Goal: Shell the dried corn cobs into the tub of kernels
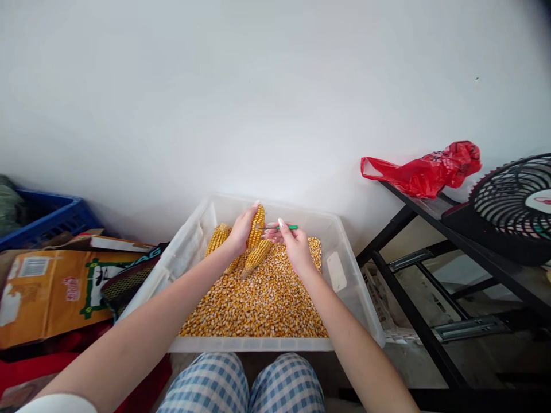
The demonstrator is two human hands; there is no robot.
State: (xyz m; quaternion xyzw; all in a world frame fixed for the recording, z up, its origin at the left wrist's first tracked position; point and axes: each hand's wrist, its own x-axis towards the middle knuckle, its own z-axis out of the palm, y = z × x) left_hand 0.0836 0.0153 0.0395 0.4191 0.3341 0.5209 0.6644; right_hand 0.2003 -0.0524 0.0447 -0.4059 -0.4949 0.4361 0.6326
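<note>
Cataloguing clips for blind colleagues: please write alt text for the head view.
A person's left hand holds a corn cob and the right hand a green-ended tool pointing toward it, over a translucent bin of loose kernels and other cobs. At right sit a red plastic bag and black fan.

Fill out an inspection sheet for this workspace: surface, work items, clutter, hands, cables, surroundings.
Surface: translucent bin with a spread of loose corn kernels inside.
Work items: a corn cob and a green-handled tool, both in hand; more cobs lie in the bin near the left hand.
Clutter: orange cardboard and a blue crate to the left; a red plastic bag and a fan on a black stand to the right.
Hands: left hand grips the corn cob; right hand holds the green-handled tool, pointed toward it.
Cables: nothing seen.
Surroundings: pale wall behind the bin.
</note>
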